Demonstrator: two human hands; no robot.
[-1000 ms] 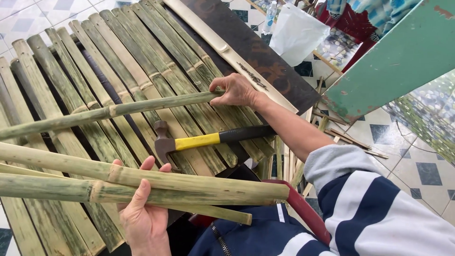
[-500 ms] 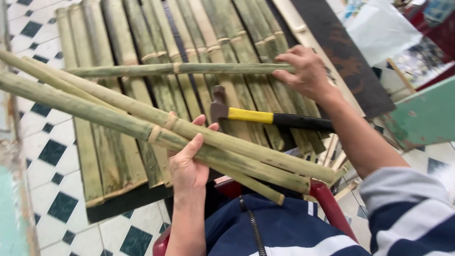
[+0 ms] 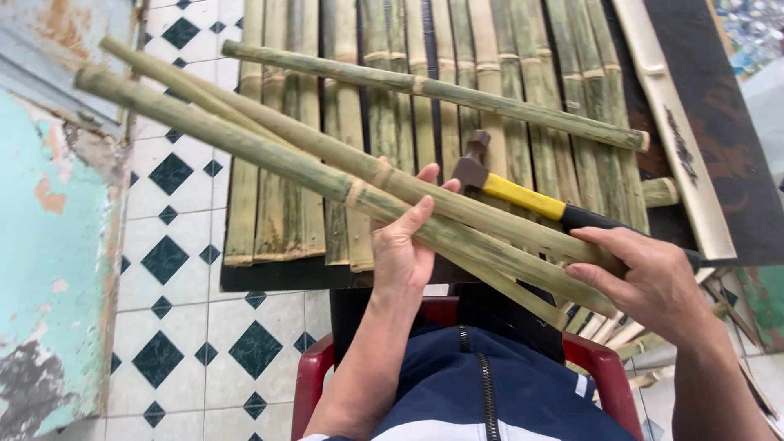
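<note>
Two poles: green bamboo poles (image 3: 327,163), side by side, running from upper left down to lower right across the lap, above the slat mat
Left hand: left hand (image 3: 404,245) under the poles near mid-length — palm up, fingers curled loosely round them, thumb over the top; holding, not clamped tight
Right hand: right hand (image 3: 645,278) on the lower-right end of the same poles, fingers bent over the top of them, partly closed; grip from below hidden, so cannot tell how firm
Pole ends: upper-left ends stick out over the tiled floor (image 3: 175,327), near the peeling wall (image 3: 49,245)
Third pole: loose pole (image 3: 433,90) lying across the mat, well apart from both hands, tilted down to the right
Hammer: hammer (image 3: 523,196) with yellow and black handle lying on the mat — head just beside the left fingertips, handle passing behind the right hand
Mat: mat (image 3: 392,49) of split bamboo slats, laid flat on a dark board (image 3: 278,273)
Strip: pale flat strip (image 3: 674,131) along the mat's right edge
Seat: red chair (image 3: 314,376) under the person, dark zip jacket (image 3: 482,392) in the foreground
</note>
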